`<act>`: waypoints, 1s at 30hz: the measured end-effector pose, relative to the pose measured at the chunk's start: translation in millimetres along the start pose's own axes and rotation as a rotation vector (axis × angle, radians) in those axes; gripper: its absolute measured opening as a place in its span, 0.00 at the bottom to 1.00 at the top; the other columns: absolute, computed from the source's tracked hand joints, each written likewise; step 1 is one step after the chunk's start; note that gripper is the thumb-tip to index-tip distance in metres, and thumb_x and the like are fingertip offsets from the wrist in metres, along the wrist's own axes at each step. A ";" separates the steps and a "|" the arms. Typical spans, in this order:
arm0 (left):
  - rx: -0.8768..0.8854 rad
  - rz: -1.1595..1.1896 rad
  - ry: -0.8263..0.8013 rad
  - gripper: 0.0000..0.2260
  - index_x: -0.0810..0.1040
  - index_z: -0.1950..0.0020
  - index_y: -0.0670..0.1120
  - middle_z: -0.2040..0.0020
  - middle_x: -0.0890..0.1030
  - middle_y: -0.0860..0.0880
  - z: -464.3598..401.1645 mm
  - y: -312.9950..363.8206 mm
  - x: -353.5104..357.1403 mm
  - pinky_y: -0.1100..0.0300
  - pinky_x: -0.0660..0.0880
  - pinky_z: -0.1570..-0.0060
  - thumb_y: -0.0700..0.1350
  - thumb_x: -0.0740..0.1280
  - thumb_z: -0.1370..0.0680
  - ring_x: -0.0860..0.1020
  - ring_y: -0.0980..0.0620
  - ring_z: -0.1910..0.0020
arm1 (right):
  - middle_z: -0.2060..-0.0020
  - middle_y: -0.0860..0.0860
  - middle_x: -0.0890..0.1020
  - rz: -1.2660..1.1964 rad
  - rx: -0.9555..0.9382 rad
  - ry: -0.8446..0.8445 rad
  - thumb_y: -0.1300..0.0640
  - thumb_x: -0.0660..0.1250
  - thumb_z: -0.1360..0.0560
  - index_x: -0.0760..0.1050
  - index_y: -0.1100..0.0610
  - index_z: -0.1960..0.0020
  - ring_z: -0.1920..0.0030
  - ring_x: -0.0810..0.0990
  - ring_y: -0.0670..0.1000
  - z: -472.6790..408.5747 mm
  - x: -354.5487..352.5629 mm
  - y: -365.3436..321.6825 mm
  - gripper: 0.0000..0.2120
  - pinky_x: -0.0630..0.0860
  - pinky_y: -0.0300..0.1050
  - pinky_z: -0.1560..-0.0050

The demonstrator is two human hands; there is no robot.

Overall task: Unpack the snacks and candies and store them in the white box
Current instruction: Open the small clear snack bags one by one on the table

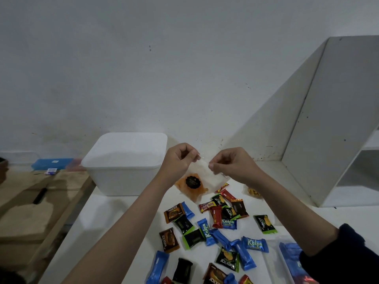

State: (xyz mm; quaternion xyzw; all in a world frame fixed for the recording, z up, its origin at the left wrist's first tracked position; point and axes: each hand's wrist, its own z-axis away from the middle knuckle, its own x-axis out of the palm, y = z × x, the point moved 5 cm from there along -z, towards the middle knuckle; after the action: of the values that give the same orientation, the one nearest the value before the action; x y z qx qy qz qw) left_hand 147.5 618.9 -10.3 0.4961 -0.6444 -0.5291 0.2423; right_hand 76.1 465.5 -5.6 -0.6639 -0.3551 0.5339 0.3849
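White wall fills the background above a white tabletop (pixel 114 210), with a white shelf unit (pixel 332 128) standing at its right edge. Both hands are raised over the far middle of the tabletop: the left hand (pixel 178 160) and the right hand (pixel 231 162) each have their fingers (pixel 212 166) pinched shut on the top edge of a clear plastic bag (pixel 202 177), one at each side of its mouth. The bag hangs down from the fingers, its lower end holding an orange snack with a dark round label (pixel 192 182) whose writing is too small to read. Just left of the hands, near the far edge, sits the white box (pixel 125 167). Loose wrapped candies (pixel 217 226) lie scattered across the near half of the tabletop, below the hands; readable wrappers say "Kalpa" on blue, "Nextar" on brown and on green, and "beng-beng" on red.
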 end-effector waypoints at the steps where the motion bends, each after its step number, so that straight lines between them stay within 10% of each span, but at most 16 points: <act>1: -0.017 -0.039 0.057 0.06 0.78 0.58 0.45 0.61 0.80 0.50 0.0 -2.9 -0.6 0.68 0.74 0.57 0.39 0.65 0.22 0.78 0.59 0.61 | 0.64 0.57 0.84 -0.035 0.038 -0.008 0.60 0.73 0.29 0.82 0.62 0.58 0.65 0.83 0.48 -0.1 -0.2 1.0 0.05 0.79 0.45 0.62; 5: -0.272 -0.151 0.274 0.09 0.77 0.53 0.44 0.57 0.80 0.49 5.3 -18.3 -5.4 0.58 0.78 0.57 0.49 0.68 0.24 0.80 0.51 0.58 | 0.62 0.58 0.85 -0.212 0.223 0.003 0.63 0.73 0.30 0.79 0.68 0.56 0.60 0.86 0.53 1.4 0.1 13.0 0.08 0.81 0.52 0.59; 10: -0.643 -0.010 -0.112 0.16 0.78 0.46 0.40 0.57 0.83 0.43 21.9 -21.4 22.4 0.56 0.81 0.56 0.52 0.63 0.21 0.84 0.47 0.61 | 0.64 0.59 0.83 -0.242 0.323 -0.026 0.67 0.73 0.31 0.79 0.66 0.62 0.62 0.84 0.55 4.5 11.1 26.0 0.04 0.80 0.44 0.69; 30: -0.458 0.043 -0.066 0.10 0.80 0.60 0.40 0.65 0.81 0.44 26.7 -33.4 31.7 0.67 0.79 0.68 0.36 0.61 0.21 0.81 0.59 0.72 | 0.63 0.57 0.83 -0.298 0.396 -0.069 0.62 0.71 0.28 0.79 0.65 0.60 0.61 0.83 0.51 6.0 23.5 50.3 0.06 0.81 0.50 0.51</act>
State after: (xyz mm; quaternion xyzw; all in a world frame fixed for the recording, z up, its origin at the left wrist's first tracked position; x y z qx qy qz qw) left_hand 125.5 604.0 -56.4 0.3968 -0.5256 -0.6720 0.3387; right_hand 77.4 464.3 -61.3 -0.4973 -0.3505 0.5529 0.5693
